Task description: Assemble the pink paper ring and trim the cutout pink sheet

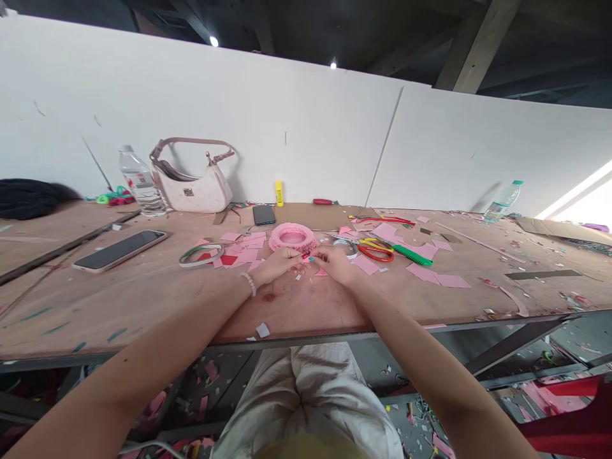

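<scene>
- A small pink paper piece [306, 260] is lying between the fingertips of both hands, close to the table surface. It is very small in the picture, so its exact shape and folds are not possible to tell.
- The left hand [277, 264] is pinching the piece from the left side, with a pale bead bracelet sitting on the wrist.
- The right hand [336, 262] is pinching the piece from the right side, with its fingertips almost touching those of the left hand.
</scene>
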`<state>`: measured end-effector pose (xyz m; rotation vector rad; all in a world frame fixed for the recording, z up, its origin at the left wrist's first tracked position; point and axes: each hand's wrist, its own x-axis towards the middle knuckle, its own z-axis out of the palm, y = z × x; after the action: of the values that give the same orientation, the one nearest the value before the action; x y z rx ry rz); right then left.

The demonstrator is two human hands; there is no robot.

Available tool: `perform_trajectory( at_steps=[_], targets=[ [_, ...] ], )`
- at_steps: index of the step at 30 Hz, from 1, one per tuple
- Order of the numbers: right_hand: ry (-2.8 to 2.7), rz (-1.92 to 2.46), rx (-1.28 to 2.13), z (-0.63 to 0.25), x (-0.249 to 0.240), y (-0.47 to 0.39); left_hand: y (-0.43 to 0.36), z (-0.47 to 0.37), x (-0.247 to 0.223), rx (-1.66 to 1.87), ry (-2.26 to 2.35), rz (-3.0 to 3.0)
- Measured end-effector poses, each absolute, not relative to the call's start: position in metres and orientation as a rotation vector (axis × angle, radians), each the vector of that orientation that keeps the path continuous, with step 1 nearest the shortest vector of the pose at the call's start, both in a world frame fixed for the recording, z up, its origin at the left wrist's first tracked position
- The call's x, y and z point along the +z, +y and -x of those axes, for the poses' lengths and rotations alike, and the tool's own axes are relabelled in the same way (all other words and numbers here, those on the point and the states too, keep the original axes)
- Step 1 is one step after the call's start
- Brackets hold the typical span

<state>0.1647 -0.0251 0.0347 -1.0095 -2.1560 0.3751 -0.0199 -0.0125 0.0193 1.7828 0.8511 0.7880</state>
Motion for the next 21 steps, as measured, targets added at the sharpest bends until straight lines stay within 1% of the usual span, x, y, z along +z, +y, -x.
perform_trajectory(
  at_steps=[11,17,21],
  targets=[
    [-2.028,1.067,0.449,-0.163,0.029,-0.018,-0.012,0.019,0.018,0.827,0.799,-1.64],
    [-2.015,1.056,0.539,-0.165,0.023,-0.014,-0.011,0.019,0.017,0.791,0.81,-1.686],
    [-1.975,1.062,0.548,-0.165,0.028,-0.015,-0.012,0.018,0.016,0.806,0.781,-1.707]
  ],
)
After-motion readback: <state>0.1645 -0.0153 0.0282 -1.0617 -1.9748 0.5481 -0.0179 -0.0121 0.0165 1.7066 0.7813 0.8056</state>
